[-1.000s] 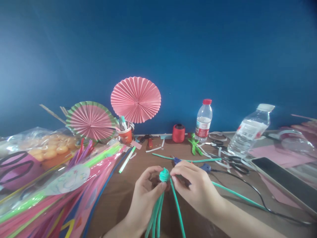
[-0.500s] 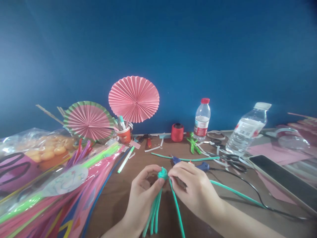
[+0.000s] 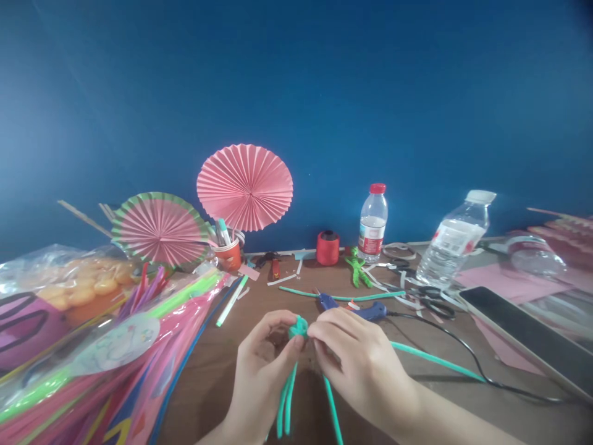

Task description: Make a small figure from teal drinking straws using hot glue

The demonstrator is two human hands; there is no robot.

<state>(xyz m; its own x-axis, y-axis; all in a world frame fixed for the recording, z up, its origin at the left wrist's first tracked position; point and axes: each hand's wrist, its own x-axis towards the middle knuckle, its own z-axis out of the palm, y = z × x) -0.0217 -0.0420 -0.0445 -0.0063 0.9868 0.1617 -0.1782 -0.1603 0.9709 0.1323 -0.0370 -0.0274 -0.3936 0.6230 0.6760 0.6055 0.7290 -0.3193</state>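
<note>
My left hand point(image 3: 262, 371) pinches a small coiled teal pipe-cleaner head point(image 3: 298, 326) between thumb and fingers, low in the middle of the view. Several teal stems point(image 3: 285, 402) hang down from it beneath my palm. My right hand point(image 3: 356, 358) is closed on the same coil from the right, and one teal stem point(image 3: 332, 411) runs down below it. Both hands hover just above the brown table point(image 3: 222, 364).
A blue glue gun point(image 3: 365, 310) with a black cord lies just behind my hands, beside loose teal stems point(image 3: 340, 298). A bag of coloured straws point(image 3: 115, 364) fills the left. Paper fans point(image 3: 244, 187), a pen cup point(image 3: 228, 254), red thread spool point(image 3: 327, 248), two water bottles point(image 3: 372, 222), scissors point(image 3: 428, 296) and a tablet point(image 3: 523, 337) stand behind.
The view has drifted slightly, shifting everything left. My hands stay pinched on the teal coil, and the right fingers have closed further over it.
</note>
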